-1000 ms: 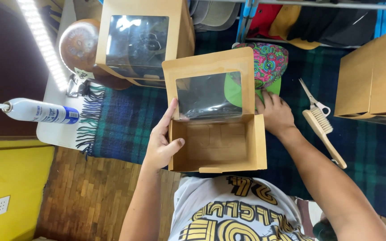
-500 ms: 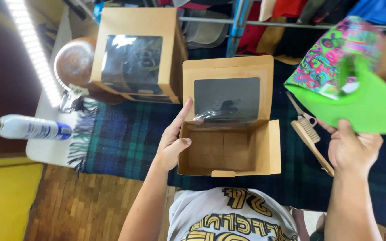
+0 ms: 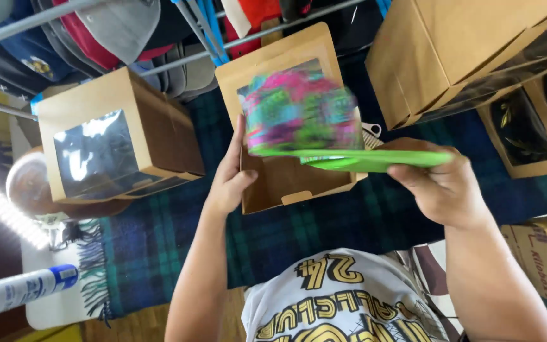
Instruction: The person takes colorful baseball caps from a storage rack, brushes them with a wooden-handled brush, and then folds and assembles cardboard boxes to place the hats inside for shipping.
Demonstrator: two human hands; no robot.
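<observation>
My right hand (image 3: 446, 190) is closed on the bright green brim of a cap (image 3: 311, 130), thumb on top, holding the cap level above the open kraft box (image 3: 286, 180); the cap's multicoloured crown is motion-blurred and covers most of the box's raised window lid. My left hand (image 3: 228, 177) grips the left wall of the open kraft box, thumb over the rim into the cavity, fingers extended up along the lid's edge. The box rests on a dark blue-and-green plaid blanket (image 3: 324, 221) spread over the desk (image 3: 45, 310), whose white surface shows at lower left beyond the blanket's fringe. A white spray can (image 3: 20, 291) with a blue band lies at that lower left edge. To the left of the open box stands a closed kraft box with window (image 3: 112, 142), and behind it a round brown object (image 3: 30, 183), partly hidden. To the right, further kraft boxes (image 3: 470, 57) are stacked, their windows facing down-right. Farthest away, a metal rack (image 3: 52, 16) carries a row of caps in grey, red and dark blue
</observation>
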